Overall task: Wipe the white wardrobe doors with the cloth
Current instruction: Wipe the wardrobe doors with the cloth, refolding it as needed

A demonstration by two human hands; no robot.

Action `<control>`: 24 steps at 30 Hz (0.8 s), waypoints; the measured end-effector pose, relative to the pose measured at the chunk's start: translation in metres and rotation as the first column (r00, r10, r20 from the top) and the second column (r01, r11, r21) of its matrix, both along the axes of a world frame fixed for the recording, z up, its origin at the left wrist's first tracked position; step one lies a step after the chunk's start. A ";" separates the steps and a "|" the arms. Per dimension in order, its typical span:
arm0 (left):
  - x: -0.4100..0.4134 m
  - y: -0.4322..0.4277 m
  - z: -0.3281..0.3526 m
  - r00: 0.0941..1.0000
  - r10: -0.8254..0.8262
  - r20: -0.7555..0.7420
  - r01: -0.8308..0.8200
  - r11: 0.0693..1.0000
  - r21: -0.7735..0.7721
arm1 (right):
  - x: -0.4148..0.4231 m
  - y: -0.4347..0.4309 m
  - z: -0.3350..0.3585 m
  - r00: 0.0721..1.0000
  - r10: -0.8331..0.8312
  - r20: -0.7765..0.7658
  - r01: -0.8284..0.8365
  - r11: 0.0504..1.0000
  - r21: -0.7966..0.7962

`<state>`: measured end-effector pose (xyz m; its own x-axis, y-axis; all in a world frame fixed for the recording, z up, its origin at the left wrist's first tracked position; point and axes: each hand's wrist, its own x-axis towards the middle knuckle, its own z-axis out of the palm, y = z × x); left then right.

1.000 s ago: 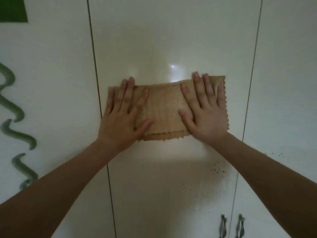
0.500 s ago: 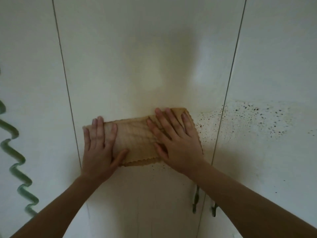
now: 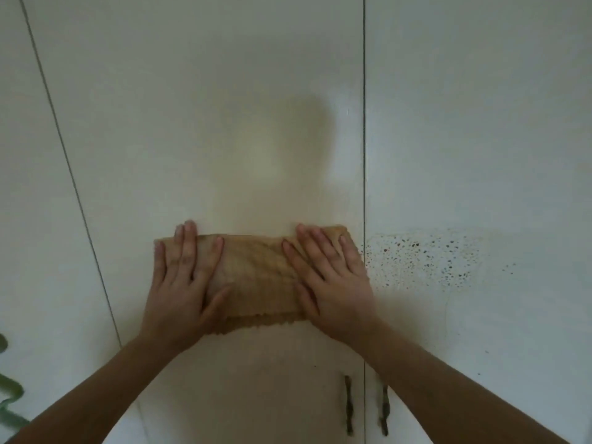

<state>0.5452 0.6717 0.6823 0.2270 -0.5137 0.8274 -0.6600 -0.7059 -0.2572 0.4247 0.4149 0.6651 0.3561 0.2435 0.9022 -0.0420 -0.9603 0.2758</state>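
Tan cloth (image 3: 256, 277) sliding lower toward the handles (image 3: 349, 402), left hand (image 3: 182, 283) and right hand (image 3: 336, 283) pressing it flat-fingered against the middle wardrobe door (image 3: 224, 123), dark specks (image 3: 416, 261) just right.

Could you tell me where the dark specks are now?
Head view: dark specks on the right-hand door, just right of the cloth and the right hand.

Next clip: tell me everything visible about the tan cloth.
The cloth is tan, with a woven grid texture and scalloped edges, seemingly folded, as a second layer shows along its lower edge. It lies flat against the middle wardrobe door, its right end near the door gap. The left hand and right hand press its two ends with straight fingers.
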 end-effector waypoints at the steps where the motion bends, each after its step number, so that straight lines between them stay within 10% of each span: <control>1: -0.003 -0.007 0.026 1.000 -0.010 0.006 0.010 1.000 -0.009 | -0.001 -0.006 0.026 0.999 -0.020 0.029 0.019 0.999 0.026; 11: -0.040 -0.125 0.136 0.983 0.027 0.182 0.000 0.989 -0.149 | -0.038 -0.090 0.137 0.978 -0.145 0.151 0.137 0.989 0.064; 24: -0.066 -0.176 -0.056 0.978 -0.053 0.202 0.065 0.997 -0.051 | -0.073 -0.151 -0.056 0.982 -0.164 0.097 0.160 0.986 0.050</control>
